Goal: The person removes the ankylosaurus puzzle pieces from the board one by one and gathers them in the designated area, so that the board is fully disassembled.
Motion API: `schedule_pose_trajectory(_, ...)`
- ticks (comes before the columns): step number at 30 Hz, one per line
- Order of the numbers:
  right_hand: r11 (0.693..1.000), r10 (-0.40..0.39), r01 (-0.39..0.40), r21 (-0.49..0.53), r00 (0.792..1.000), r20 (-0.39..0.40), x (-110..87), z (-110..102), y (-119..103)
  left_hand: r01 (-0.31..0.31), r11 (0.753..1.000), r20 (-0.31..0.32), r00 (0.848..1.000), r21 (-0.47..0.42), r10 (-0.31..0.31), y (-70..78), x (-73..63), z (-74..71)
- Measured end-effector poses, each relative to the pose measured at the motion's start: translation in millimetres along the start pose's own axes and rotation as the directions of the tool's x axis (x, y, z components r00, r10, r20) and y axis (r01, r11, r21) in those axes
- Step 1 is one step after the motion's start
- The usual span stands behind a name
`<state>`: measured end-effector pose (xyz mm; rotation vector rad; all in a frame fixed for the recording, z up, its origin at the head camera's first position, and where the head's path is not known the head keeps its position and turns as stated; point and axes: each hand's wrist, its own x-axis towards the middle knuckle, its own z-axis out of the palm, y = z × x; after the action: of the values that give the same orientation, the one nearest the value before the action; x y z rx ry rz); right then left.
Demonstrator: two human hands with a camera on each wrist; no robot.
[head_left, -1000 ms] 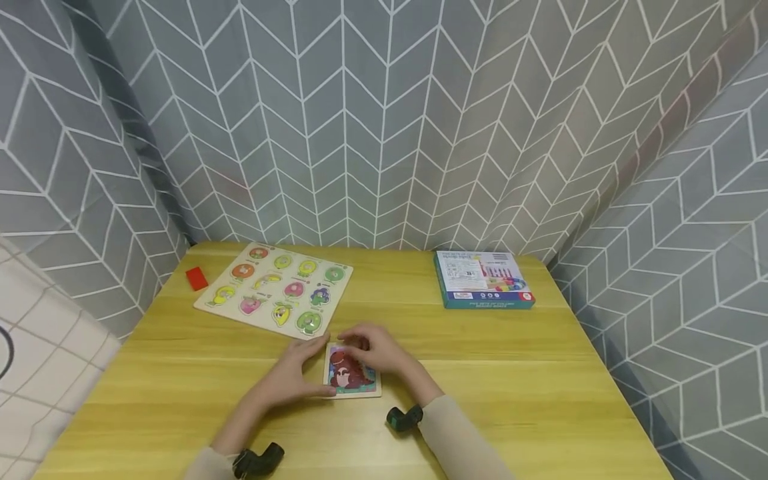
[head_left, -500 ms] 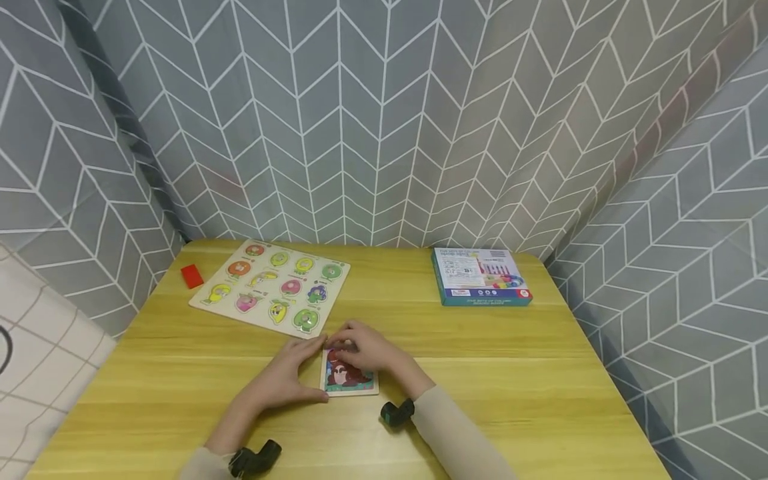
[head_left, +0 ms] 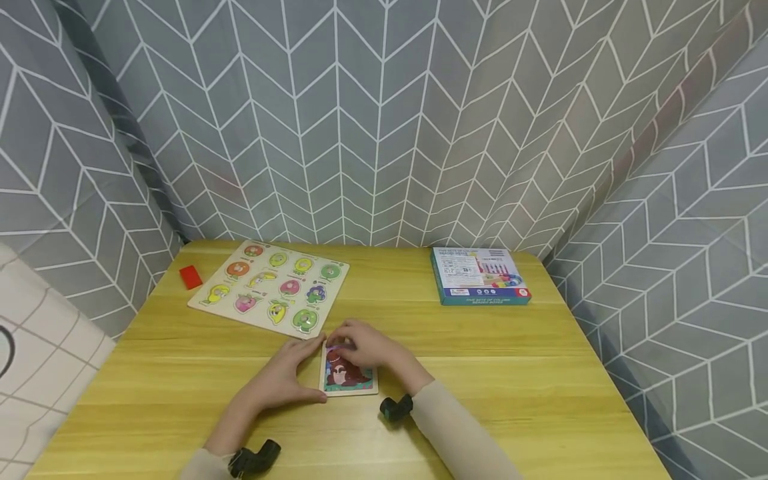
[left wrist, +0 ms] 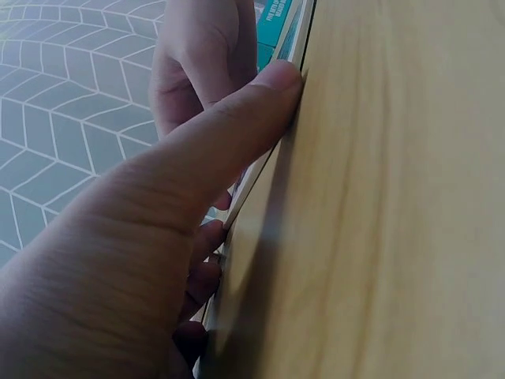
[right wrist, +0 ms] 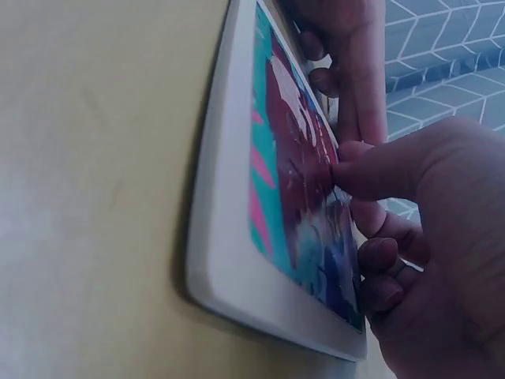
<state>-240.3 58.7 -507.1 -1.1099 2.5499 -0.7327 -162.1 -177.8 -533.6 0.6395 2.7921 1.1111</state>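
Observation:
A small jigsaw puzzle (head_left: 351, 377) of a brown dinosaur in a pale wooden frame lies flat on the table. My left hand (head_left: 282, 377) steadies its left side, thumb at the near corner and forefinger by the far one. In the left wrist view that thumb (left wrist: 278, 76) presses the frame's edge. Over the puzzle's far part is my right hand (head_left: 369, 347), fingers curled, with thumb and forefinger pinching at the far left. The right wrist view shows the right thumb (right wrist: 359, 175) on the picture and the other fingers bent at the far edge, where they hide part of it.
A fruit-and-vegetable peg board (head_left: 270, 287) lies just beyond the left hand. A red rectangular piece (head_left: 191, 277) is to its left. At the back right stands a teal-sided box (head_left: 482, 277). A patterned curtain (head_left: 372, 127) hangs behind the wooden table (head_left: 480, 360).
My right hand's fingers have shifted left and down onto the puzzle's far left part. The left hand keeps its place at the frame's edge. The head view has tilted slightly.

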Motion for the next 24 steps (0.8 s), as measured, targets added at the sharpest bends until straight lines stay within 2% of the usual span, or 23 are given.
schedule_pose_trajectory(8,0.999,0.049,-0.050,0.021,0.998,0.047,2.3,-1.6,-4.4,0.015,1.000,0.003,1.000,-0.002,-0.015,-0.6,0.8,-0.3)
schedule_pose_trajectory(13,0.997,0.062,-0.064,0.043,0.997,0.049,2.3,-0.5,-5.4,0.008,1.000,-0.003,1.000,0.000,-0.008,0.3,0.6,0.5)
schedule_pose_trajectory(19,0.996,0.048,-0.049,0.079,0.999,0.018,0.6,3.3,-2.8,0.035,0.999,0.008,0.999,0.002,-0.035,0.2,0.8,1.6)
schedule_pose_trajectory(24,0.988,0.033,-0.028,0.150,0.999,-0.030,-3.4,7.4,-0.9,0.027,1.000,0.004,1.000,0.003,-0.027,-0.5,1.0,1.5)
